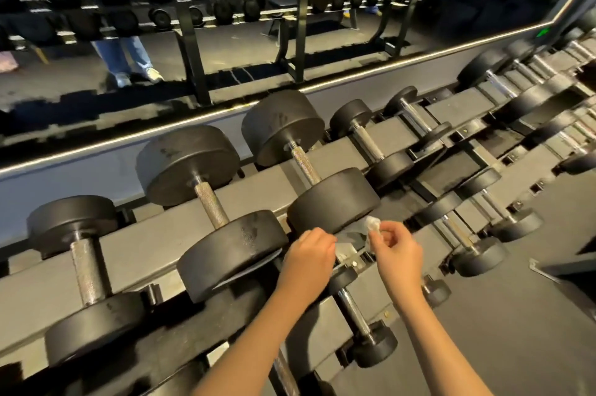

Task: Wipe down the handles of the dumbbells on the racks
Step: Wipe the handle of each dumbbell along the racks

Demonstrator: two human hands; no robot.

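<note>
While the left hand (309,253) and right hand (398,250) each pinch an end of a crumpled white wipe (371,225), it hangs just before the rack's (154,237) large black dumbbells (332,202); their heads' worn marks are unreadable.

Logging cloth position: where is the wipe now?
Head view, just right of centre: the wipe is held between the left hand and right hand, just in front of the near head of a large dumbbell.

Your left hand (309,253) and right hand (395,250) pinch a crumpled white wipe (371,227) between them, just in front of black round-headed dumbbells (187,163) with knurled steel handles (211,203) on a grey metal rack (154,234) below a wall mirror (225,50)
</note>
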